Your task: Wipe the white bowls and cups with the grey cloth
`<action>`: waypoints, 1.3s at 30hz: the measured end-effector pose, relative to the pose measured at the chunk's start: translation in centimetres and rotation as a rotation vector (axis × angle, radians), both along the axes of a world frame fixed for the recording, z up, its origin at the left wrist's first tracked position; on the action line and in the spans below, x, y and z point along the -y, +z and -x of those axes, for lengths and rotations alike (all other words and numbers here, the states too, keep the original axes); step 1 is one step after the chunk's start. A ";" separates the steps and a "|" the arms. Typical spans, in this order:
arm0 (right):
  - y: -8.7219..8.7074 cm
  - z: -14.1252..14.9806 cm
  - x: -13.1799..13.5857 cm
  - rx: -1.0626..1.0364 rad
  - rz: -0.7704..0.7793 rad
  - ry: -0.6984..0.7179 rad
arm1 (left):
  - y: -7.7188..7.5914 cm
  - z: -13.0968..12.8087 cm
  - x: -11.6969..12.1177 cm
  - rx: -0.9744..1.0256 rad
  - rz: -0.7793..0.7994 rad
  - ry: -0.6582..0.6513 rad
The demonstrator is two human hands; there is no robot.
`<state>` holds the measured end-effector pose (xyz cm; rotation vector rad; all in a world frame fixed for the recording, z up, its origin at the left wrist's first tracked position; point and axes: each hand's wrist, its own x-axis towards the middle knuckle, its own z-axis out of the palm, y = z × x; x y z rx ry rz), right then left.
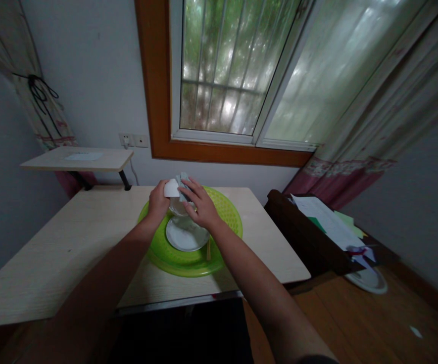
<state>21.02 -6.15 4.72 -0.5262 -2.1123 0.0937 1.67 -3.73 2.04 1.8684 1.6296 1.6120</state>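
Observation:
My left hand (pixel 158 198) grips a small white bowl (pixel 171 188) by its side, tilted above a green tray (pixel 192 269). In my right hand (pixel 200 203) is a pale grey-blue cloth (pixel 183 181), pressed against the bowl, with the fingers bent over it. Below the hands a white plate (pixel 186 235) lies on the tray. Another bowl (pixel 179 207), glassy or pale, sits just behind the plate, partly hidden by my hands. Chopsticks (pixel 208 249), as far as I can make out, rest to the plate's right, next to my right forearm.
The tray stands on a light wooden table (pixel 101 217). A small raised shelf (pixel 78 157) with a paper on it is at the back left. To the right, a dark brown cabinet (pixel 309 237) bears papers (pixel 328 222). A barred window (pixel 222 76) is behind the table.

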 end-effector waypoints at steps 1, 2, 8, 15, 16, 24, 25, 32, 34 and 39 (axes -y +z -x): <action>-0.1 0.0 -0.2 -0.031 0.018 -0.003 | 0.0 0.0 0.0 -0.001 -0.002 0.002; -0.2 -0.1 -0.4 -0.070 0.047 -0.009 | 0.0 0.0 0.0 -0.001 -0.004 0.003; -1.7 -0.9 -2.8 -0.379 0.390 -0.079 | -0.1 0.1 -0.1 0.046 -0.003 -0.024; -3.4 -0.7 -4.5 -0.467 0.704 -0.087 | 0.3 -0.1 0.4 0.038 0.072 -0.066; -3.4 -0.6 -4.4 -0.461 0.715 -0.091 | 0.4 -0.2 0.4 0.041 0.064 -0.075; -3.0 -0.5 -3.6 -0.456 0.569 -0.108 | 0.2 -0.2 0.3 0.069 0.025 -0.060; -3.0 -0.5 -3.5 -0.453 0.544 -0.113 | 0.1 -0.2 0.2 0.072 0.012 -0.052; -1.8 -0.8 -2.3 -0.303 0.271 -0.116 | -0.1 0.1 0.0 0.035 -0.029 -0.018; -1.4 -0.7 -1.8 -0.232 0.195 -0.105 | 0.0 0.0 0.0 0.025 -0.031 -0.016; -0.6 -0.3 -0.6 -0.074 0.017 -0.079 | 0.1 -0.1 0.2 -0.003 -0.001 -0.008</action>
